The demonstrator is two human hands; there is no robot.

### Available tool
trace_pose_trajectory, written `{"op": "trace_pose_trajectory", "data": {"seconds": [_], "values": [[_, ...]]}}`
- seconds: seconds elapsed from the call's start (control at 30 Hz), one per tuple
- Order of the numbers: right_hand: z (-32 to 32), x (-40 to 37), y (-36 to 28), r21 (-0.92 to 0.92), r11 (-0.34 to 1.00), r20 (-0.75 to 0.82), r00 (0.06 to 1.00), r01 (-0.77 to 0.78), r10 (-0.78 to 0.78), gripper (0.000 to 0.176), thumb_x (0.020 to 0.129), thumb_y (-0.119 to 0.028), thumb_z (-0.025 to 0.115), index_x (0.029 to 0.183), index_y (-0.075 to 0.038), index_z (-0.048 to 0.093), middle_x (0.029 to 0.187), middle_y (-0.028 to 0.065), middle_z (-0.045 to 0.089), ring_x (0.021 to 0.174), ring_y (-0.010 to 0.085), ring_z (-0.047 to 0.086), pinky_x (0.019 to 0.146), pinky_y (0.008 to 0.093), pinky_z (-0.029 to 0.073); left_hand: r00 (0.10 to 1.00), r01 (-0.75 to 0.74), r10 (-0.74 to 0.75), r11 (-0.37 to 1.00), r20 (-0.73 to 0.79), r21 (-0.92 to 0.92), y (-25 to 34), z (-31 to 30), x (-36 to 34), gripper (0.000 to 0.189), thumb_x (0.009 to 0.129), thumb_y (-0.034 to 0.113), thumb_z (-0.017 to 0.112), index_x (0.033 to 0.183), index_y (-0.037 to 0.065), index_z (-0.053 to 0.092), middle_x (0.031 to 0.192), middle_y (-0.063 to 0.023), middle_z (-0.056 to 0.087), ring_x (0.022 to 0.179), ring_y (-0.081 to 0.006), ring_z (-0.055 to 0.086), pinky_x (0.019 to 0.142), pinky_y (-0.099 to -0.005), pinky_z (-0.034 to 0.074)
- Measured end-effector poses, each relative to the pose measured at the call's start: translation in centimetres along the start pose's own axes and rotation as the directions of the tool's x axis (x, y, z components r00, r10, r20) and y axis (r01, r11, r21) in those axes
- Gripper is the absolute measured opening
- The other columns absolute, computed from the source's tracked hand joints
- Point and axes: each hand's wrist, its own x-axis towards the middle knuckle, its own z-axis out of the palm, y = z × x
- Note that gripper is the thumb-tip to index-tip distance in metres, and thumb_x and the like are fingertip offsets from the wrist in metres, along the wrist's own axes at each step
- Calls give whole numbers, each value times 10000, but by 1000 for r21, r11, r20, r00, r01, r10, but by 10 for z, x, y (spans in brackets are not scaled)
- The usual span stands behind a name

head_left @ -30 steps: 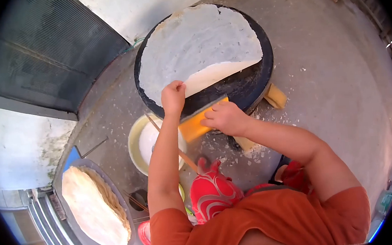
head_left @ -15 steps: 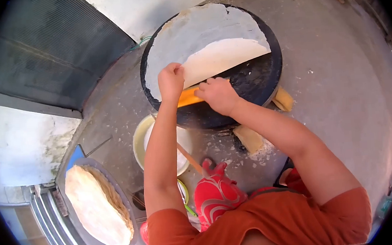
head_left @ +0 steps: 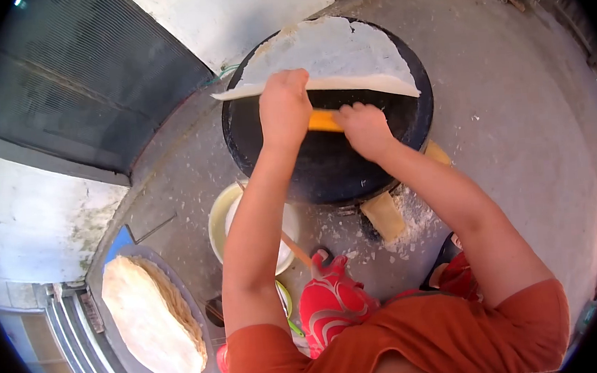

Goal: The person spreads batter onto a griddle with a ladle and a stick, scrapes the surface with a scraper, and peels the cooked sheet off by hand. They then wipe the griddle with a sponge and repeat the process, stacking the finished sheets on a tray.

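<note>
A large thin pancake (head_left: pixel 330 49) lies on the far part of a round black griddle (head_left: pixel 311 168). Its near side is lifted and turned up as a pale strip across the griddle. My left hand (head_left: pixel 285 110) is closed at that raised edge, left of centre; the fingertips are partly hidden. Just to its right, my right hand (head_left: pixel 364 129) grips a flat orange scraper (head_left: pixel 323 120) over the bare black surface, below the pancake's raised edge. The near half of the griddle shows dark metal.
A pale bucket (head_left: pixel 215 217) with white contents and a wooden stick (head_left: pixel 296 248) stands near my left forearm. A stack of flatbreads (head_left: pixel 151 321) lies at lower left. Blocks (head_left: pixel 383 216) sit by the griddle's near right edge, among scattered white flakes. White walls stand beyond.
The pancake's near edge has been drawn away from me, baring more griddle. My left hand has moved forward and right with it; my right hand and the scraper have shifted forward and right.
</note>
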Motion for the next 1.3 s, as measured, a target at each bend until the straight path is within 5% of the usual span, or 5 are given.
{"op": "trace_pose_trajectory", "data": {"seconds": [0.63,0.73,0.83,1.0,1.3], "values": [[-153,-150,-8,526,818,475,878,-233,-55,344,654,-127,634,994,-126,580,881,34,593,808,198,561,649,310,457,954,176,-188,982,232,71,34,-33,-229,382,725,14,595,1095,-24,506,994,-151,554,961,-340,544,771,-389,474],[-153,-152,-6,584,523,565,773,-621,288,334,692,-110,591,1024,-93,553,886,80,598,823,203,572,707,302,453,-58,751,-985,-150,162,-643,-5,-15,-259,421,773,147,609,1148,6,481,1013,-138,523,942,-264,523,695,-390,462],[-143,-146,-2,790,-226,613,724,-570,318,342,723,-94,525,1064,-68,516,860,109,602,822,209,582,730,288,445,-91,662,-856,-434,510,-611,-45,-28,-258,467,735,81,657,1144,-42,468,773,-88,580,569,-185,539,456,-307,403],[-157,-113,-11,492,738,505,842,-463,191,231,763,-88,480,958,7,558,893,132,605,811,207,578,734,283,448,609,778,-792,607,-45,-163,-76,-75,-189,197,730,141,617,795,-44,596,635,-71,598,584,-126,522,564,-284,433],[-142,38,-71,570,817,-58,987,-92,151,633,704,-234,680,1254,-80,405,1108,176,547,1002,312,533,848,330,425,953,301,-297,935,51,-185,8,-307,-77,37,771,-29,564,805,-16,570,657,-41,523,619,-101,481,582,-216,386]]}}
